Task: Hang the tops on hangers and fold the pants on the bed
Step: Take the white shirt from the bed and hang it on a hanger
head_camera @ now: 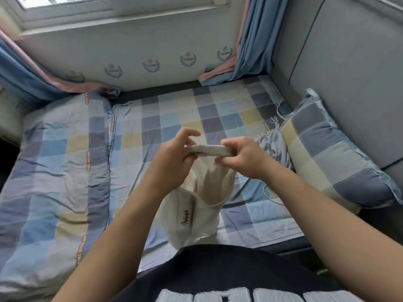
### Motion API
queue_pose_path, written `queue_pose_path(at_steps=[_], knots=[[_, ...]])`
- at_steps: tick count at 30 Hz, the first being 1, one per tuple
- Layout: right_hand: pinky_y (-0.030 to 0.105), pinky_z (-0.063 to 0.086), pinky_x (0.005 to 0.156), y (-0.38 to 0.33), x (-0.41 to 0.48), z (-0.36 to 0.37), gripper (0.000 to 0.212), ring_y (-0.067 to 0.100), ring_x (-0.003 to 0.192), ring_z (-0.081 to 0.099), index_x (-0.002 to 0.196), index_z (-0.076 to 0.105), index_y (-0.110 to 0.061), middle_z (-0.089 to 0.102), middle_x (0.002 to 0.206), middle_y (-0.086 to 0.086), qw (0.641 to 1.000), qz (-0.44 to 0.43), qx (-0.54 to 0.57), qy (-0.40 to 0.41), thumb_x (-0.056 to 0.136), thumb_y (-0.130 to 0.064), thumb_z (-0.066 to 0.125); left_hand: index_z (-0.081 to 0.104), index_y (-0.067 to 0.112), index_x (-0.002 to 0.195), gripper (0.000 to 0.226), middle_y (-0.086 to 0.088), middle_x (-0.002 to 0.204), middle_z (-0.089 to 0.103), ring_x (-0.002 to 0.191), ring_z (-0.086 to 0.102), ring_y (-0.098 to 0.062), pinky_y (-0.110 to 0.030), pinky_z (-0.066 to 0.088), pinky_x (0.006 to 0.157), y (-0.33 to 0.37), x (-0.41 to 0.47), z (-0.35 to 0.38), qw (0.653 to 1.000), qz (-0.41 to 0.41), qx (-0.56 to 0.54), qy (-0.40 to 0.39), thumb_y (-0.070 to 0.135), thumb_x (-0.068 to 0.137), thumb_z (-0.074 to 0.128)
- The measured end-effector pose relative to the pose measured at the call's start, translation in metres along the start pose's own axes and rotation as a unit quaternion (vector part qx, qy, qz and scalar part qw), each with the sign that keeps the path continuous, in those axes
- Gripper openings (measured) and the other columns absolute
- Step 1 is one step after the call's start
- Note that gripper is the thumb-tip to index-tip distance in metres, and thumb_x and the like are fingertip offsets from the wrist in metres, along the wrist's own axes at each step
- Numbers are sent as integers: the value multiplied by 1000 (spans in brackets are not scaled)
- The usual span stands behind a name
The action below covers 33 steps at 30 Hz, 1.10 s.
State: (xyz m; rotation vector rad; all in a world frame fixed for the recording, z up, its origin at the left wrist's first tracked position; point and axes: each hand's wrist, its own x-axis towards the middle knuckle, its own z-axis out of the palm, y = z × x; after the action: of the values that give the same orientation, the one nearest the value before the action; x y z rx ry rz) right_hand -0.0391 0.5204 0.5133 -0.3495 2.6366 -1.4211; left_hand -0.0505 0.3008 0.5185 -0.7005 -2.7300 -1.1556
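Cream pants (196, 214), probably held by the waistband, are hanging above the bed (174, 110). The left hand (174, 158) is pinching one end with its upper fingers loose, and the right hand (244, 158) is gripping the other. Before lowering them, pulling the band straight and level is helping the legs to match.

Soft daylight comes from the window (65, 2) at the top, blown out white; below it the bed (218, 105) is evenly lit, shadows faint, edges bowed by wide-angle distortion, detail slightly soft
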Motion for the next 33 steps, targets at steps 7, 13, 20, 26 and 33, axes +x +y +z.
queue_pose_path(at_steps=[7,13,20,26,33], knots=[[34,37,53,17,-22,0,27,23,58,45,70,51,-8,51,63,5,949,-24,-93,301,84,-3,74,68,12,94,29,-3,90,66,79,55,-24,-33,41,67,-65,-26,3,981,-164,97,46,-10,79,58],[36,37,62,60,-58,17,26,32,74,51,81,56,-6,55,86,12,938,95,-151,297,75,19,58,72,19,87,35,6,86,64,85,57,-18,-28,40,72,-75,-23,-1,983,-155,70,-66,-11,76,56],[45,50,80,51,-103,52,22,36,92,62,77,67,-6,69,100,10,923,164,-143,316,81,14,60,67,19,72,19,4,68,64,64,52,-4,-24,41,61,-94,-7,-39,975,-78,-5,-210,11,83,53],[30,38,63,-22,-154,125,23,17,68,53,71,61,-3,60,69,10,913,183,41,362,87,-17,53,50,11,68,17,12,60,40,58,37,-7,-27,29,56,-115,-15,-70,954,29,-116,-275,19,79,40],[31,21,56,-134,-227,249,28,13,58,28,61,31,-4,26,58,0,787,274,47,550,87,-3,39,43,2,70,19,3,62,35,58,33,-10,-29,26,54,-94,-63,-66,904,139,-178,-363,18,79,42]])
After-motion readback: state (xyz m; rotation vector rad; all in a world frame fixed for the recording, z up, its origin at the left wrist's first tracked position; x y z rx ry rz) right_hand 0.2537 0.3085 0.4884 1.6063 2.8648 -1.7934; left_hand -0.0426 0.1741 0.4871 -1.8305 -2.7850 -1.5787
